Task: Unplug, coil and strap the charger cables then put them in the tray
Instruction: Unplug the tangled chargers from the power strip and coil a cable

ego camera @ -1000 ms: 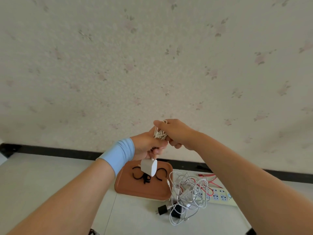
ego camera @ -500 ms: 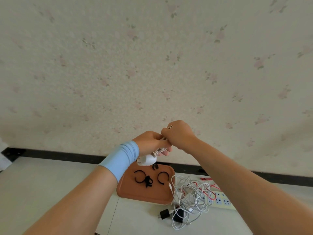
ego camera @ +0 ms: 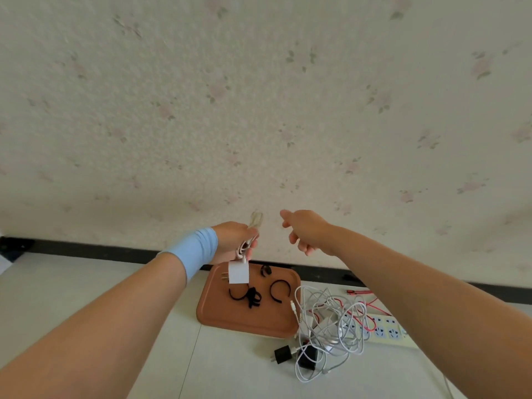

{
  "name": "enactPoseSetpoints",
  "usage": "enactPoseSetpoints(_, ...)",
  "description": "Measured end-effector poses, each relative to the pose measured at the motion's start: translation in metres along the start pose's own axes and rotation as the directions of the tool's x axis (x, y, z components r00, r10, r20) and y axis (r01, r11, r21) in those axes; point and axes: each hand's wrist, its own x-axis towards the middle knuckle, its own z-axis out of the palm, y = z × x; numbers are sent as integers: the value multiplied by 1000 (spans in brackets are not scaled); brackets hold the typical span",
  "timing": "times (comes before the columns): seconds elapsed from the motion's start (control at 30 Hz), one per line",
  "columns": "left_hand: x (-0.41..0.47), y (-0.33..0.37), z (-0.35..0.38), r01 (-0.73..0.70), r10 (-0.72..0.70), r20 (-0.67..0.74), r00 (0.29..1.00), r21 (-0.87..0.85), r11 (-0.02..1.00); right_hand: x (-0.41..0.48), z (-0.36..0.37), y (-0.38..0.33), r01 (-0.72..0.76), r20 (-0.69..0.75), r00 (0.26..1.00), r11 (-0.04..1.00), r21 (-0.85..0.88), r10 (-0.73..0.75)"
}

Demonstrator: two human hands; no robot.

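The left hand (ego camera: 233, 240) grips the coiled white cable (ego camera: 255, 220), fingers curled tight round it, above the far left of the brown tray (ego camera: 218, 318), with the white plug (ego camera: 238, 272) dangling below. The right hand (ego camera: 305, 231) is apart on the right, fingers loosely bent, holding nothing. No strap is on the coil yet, so I think the loops could spring loose if that grip goes soft while reaching for a black strap (ego camera: 279, 292) in the tray. The table (ego camera: 86, 283) is white, with tangled cables (ego camera: 331, 321) right of the tray and flowery wallpaper (ego camera: 259, 110) on the far wall.

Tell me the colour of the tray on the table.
The tray is reddish-brown, like terracotta; the head view, the only one, shows it plainly.
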Motion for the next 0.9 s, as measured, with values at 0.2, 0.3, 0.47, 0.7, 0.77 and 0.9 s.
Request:
enactPoseSetpoints(0.2, 40, -36, -23, 137, -132, 34, 991, -236, 962, 68, 42, 56, 106, 78, 994, 899, -425, -81)
enactPoseSetpoints(0.3, 62, -61, -21, 157, -159, 11, 987, -264, 952, 100, 66, 85, 112, 148, 989, 798, -593, -28)
enactPoseSetpoints(0.47, 93, -85, -30, 163, -195, -90, 977, -278, 947, 142, 94, 126, 159, 150, 986, 687, -709, -73)
enactPoseSetpoints(0.7, 108, -100, -47, 158, -193, -153, 969, -213, 964, 182, 128, 155, 204, 170, 978, 758, -619, -124)
enactPoseSetpoints(0.77, 109, -106, -47, 149, -182, -168, 969, -188, 971, 185, 135, 160, 197, 181, 978, 770, -606, -107)
enactPoseSetpoints(0.9, 109, -115, -47, 178, -176, -179, 968, -3, 984, 186, 138, 155, 192, 153, 980, 775, -602, -125)
